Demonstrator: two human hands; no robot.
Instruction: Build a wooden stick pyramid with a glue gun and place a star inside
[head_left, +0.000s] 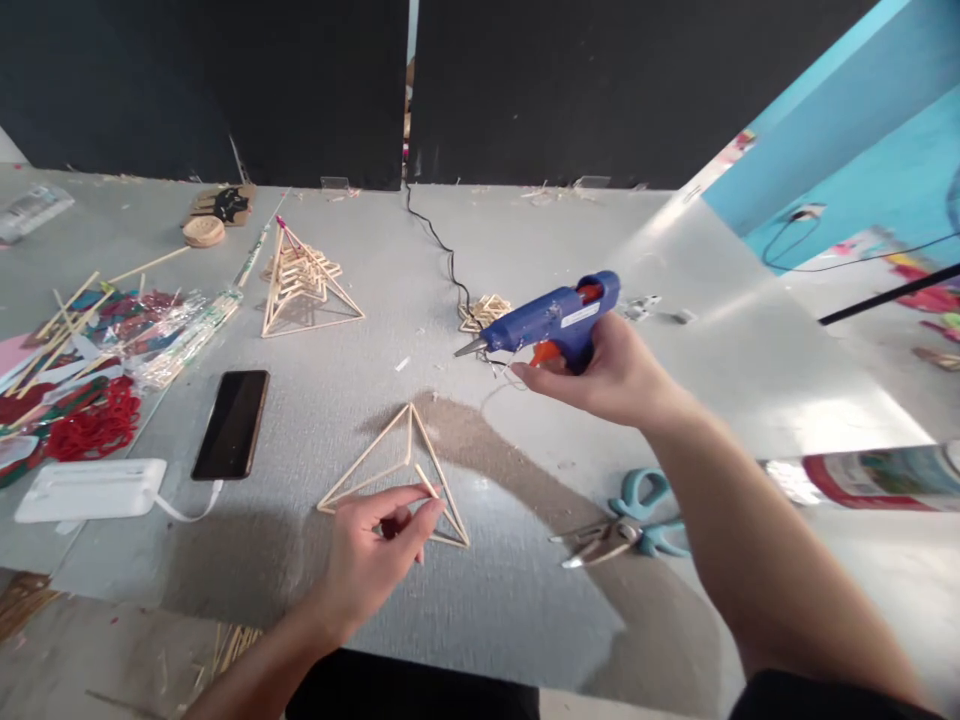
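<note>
My right hand point(622, 375) grips a blue hot glue gun point(551, 318) with an orange trigger, lifted above the table, its metal nozzle pointing left. Below and to the left, a triangular frame of thin wooden sticks point(367, 447) lies on the grey surface. Over its near side, my left hand point(382, 535) has thumb and fingers pinched on a thin wooden stick point(426, 478); whether that stick is joined to the frame, I cannot tell. A small bundle of stick pieces point(484, 310) sits just behind the glue gun's nozzle. Blue-handled scissors point(626, 525) rest near my right forearm, blades slightly apart.
A pyramid of sticks point(300, 280) stands at the back left. A phone point(231, 425) is cabled to a white power bank point(90, 490). Red yarn point(94, 418), loose sticks and plastic packets crowd the left. A black cord point(431, 235) crosses the back; a bottle point(877, 478) lies right.
</note>
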